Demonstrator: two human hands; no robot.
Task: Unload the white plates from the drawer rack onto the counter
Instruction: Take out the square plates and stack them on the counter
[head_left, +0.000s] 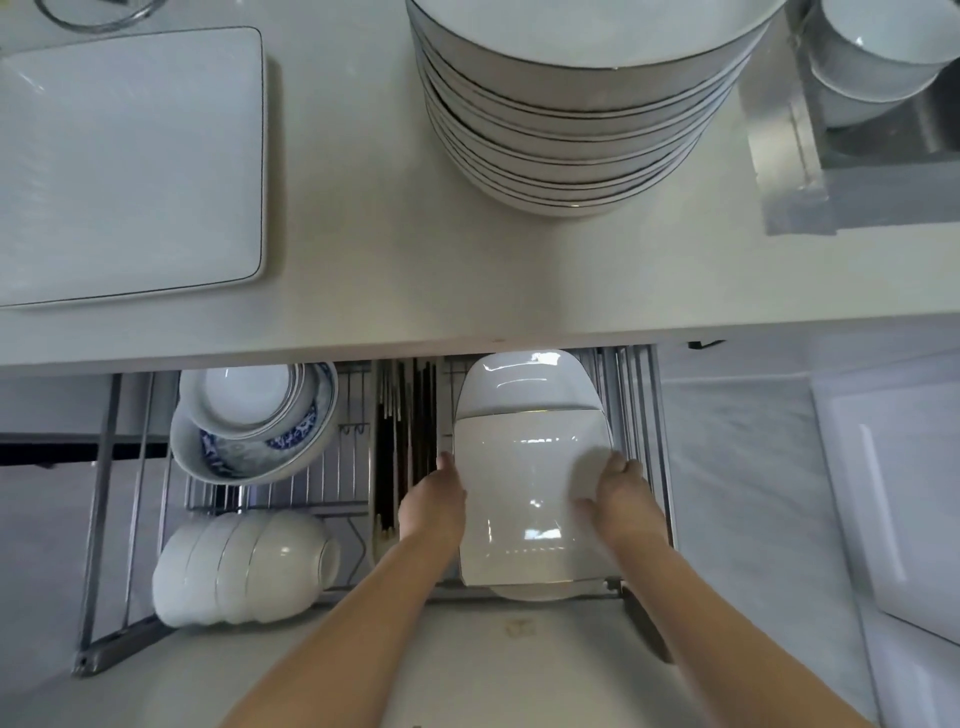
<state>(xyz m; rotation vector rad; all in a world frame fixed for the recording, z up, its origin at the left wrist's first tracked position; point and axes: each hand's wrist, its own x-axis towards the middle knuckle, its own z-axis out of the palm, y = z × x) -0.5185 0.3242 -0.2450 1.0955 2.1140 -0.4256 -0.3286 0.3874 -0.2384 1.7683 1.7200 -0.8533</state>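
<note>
At the drawer rack's right side, my left hand and right hand grip the square white plate by opposite edges; left fingertips hidden beneath, further plates partly covered.

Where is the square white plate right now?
In the head view, the square white plate sits low and right of centre in the drawer rack, held between the left hand and right hand, beside the chopsticks.

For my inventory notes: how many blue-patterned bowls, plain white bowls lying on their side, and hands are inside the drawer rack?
Blue-patterned bowls: 2, nested
Plain white bowls on their side: about 4, nested, exact number hard to tell
Hands: 2, left hand and right hand, both holding the square white plate
Total: about 8
</note>
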